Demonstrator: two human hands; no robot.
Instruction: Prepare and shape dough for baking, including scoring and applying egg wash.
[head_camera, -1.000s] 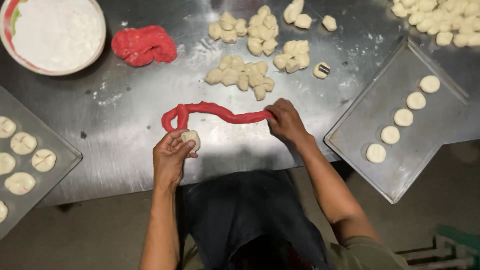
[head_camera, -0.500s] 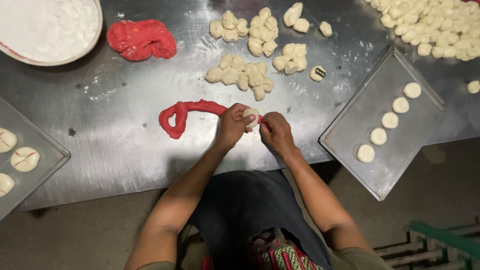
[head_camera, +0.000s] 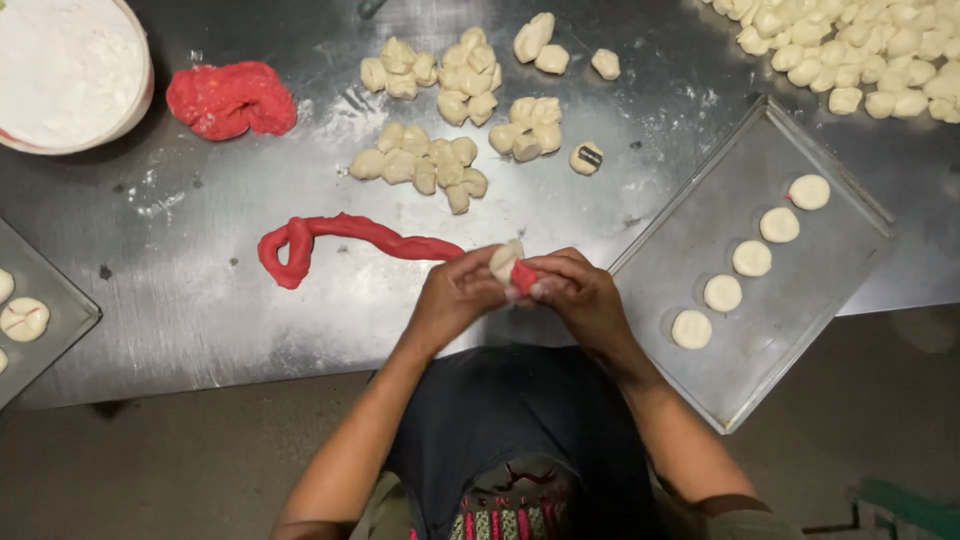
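- Left hand (head_camera: 455, 297) grasps a pale dough ball (head_camera: 505, 260).
- Right hand (head_camera: 580, 295) pinches a red dough bit (head_camera: 523, 277) against it.
- Red dough rope (head_camera: 340, 238) lies on the counter (head_camera: 200, 300), just beside.

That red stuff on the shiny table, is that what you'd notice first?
Yes: a long red dough rope snakes across the steel table, curling into a loop at its left end, and a bigger red dough lump sits near the white flour bowl at top left. In the middle, the left hand and right hand together pinch a pale dough piece with a red bit on it.
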